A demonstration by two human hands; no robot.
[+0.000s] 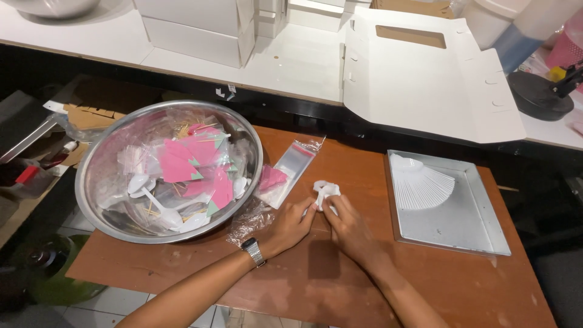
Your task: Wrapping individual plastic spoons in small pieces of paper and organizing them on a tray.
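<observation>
We are in the middle of working a small white plastic piece (326, 192), probably a folded spoon or a bit of wrapping, though it is too small to tell which; it sits just above the brown tabletop (303, 279), in front of us and between the bowl and the tray. Our left hand (290, 226) pinches its lower left edge with closed fingertips, and our right hand (349, 226) grips its right side, fingers curled shut on it. The next move, as we judge it, calls for a fine two-handed pinch and a steady hold so the light piece does not slip. A clear plastic sleeve (290, 167) lies just beyond, touching the big steel bowl (97, 164) of pink paper pieces and white spoons. To the right a metal tray (461, 231) holds a fanned stack of white spoons (421, 184). Behind, flat white cardboard boxes (425, 91) rest on a white counter (297, 67).
</observation>
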